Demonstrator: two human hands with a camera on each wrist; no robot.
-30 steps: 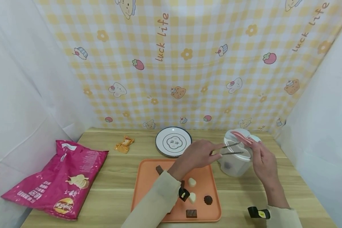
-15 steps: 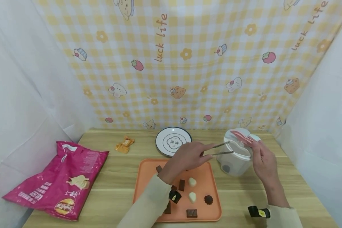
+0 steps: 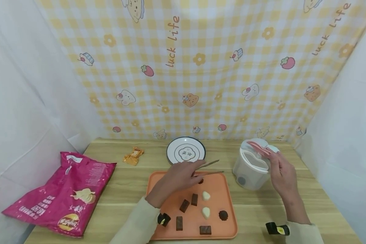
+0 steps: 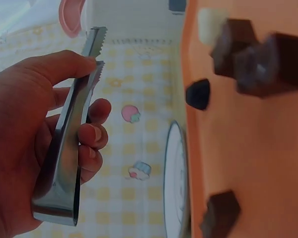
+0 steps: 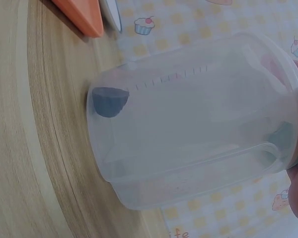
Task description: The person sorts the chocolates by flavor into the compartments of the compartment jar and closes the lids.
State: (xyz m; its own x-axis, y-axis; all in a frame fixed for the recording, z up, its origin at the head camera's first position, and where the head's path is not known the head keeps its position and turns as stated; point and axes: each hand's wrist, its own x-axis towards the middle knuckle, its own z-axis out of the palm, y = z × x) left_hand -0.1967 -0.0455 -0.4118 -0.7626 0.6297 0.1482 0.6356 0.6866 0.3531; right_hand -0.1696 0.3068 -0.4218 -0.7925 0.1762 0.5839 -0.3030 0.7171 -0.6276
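My left hand (image 3: 178, 176) holds metal tongs (image 4: 64, 148) over the back part of the orange tray (image 3: 163, 234). The tongs' serrated tips are apart with nothing between them. On the tray lie dark chocolate blocks (image 3: 179, 223), two cream-white chocolates (image 3: 205, 212) and round dark ones (image 3: 223, 215). My right hand (image 3: 283, 174) grips the raised pink flap (image 3: 257, 148) on the lid of a translucent storage container (image 3: 247, 169), whose opening faces up. One dark chocolate (image 5: 109, 101) sits at the container's bottom in the right wrist view.
A white plate (image 3: 174, 150) with a dark rim stands behind the tray. Orange-wrapped candies (image 3: 133, 156) lie at the back left of the wooden table (image 3: 122, 189). A magenta chip bag (image 3: 64, 193) lies at the left edge. A checked curtain (image 3: 183, 78) hangs behind.
My left hand has drawn the tongs leftward from the container's opening to above the tray, uncovering more chocolates. My right hand stays at the pink flap.
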